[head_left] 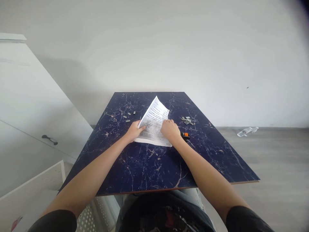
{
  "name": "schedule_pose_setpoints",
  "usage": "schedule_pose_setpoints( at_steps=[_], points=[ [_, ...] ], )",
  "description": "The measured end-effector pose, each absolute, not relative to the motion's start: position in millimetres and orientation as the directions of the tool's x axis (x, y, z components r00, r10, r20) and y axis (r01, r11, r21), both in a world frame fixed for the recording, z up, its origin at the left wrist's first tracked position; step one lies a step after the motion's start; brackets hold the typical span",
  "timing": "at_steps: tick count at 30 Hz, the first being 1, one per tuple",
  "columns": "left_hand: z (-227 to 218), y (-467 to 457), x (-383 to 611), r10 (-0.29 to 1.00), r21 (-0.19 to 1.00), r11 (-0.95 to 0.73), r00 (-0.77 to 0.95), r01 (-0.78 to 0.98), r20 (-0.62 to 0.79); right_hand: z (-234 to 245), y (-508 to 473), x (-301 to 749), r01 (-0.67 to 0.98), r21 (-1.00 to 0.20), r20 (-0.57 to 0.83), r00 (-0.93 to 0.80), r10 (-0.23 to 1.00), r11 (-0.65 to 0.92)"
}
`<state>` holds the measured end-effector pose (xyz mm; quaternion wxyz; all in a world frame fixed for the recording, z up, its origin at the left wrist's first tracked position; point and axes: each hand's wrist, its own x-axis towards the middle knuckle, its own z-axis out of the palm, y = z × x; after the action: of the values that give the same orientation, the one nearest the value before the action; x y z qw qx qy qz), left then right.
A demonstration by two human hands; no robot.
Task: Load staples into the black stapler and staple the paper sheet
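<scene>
A printed sheet of paper [154, 120], or a thin stack, is held tilted over the table between my two hands. My left hand [135, 131] grips its lower left edge, thumb on the printed face and fingers behind. At the right edge, my right hand [170, 130] is closed on the paper with its knuckles up; its fingertips are hidden. Partly behind my right wrist lies a black and orange object [185, 135], its kind unclear. Small metal clips lie beyond it in a pile [187, 120]. Several more loose clips [127, 120] are scattered left of the paper.
The dark blue marbled table [154, 167] has its front edge against my body. A white cabinet [31, 106] with a dark handle stands at left, above a white perforated basket [90, 216]. A clear plastic item [247, 131] lies on the floor by the wall.
</scene>
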<state>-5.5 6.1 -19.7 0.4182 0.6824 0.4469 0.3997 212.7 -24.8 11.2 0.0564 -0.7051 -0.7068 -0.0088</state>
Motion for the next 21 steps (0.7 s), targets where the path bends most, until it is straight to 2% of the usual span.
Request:
schedule_pose_setpoints(
  at_steps=[4,8,11,21],
  points=[
    [-19,7,-6,0.945,0.933,-0.238,0.286,0.271,0.159,17,-21,222,0.987,-0.149,0.151,-0.031,0.988,0.054],
    [-21,8,-8,0.941,0.933,-0.248,0.294,0.262,0.167,25,-18,243,0.949,-0.314,0.294,0.069,0.953,0.028],
    [-23,9,-10,0.942,0.930,-0.252,0.287,0.265,0.174,27,-17,256,0.924,-0.381,0.335,0.093,0.938,0.044],
    [-20,16,-23,0.956,0.929,-0.246,0.227,0.277,0.185,23,-14,259,0.957,-0.289,0.119,0.053,0.991,-0.017]
  ],
)
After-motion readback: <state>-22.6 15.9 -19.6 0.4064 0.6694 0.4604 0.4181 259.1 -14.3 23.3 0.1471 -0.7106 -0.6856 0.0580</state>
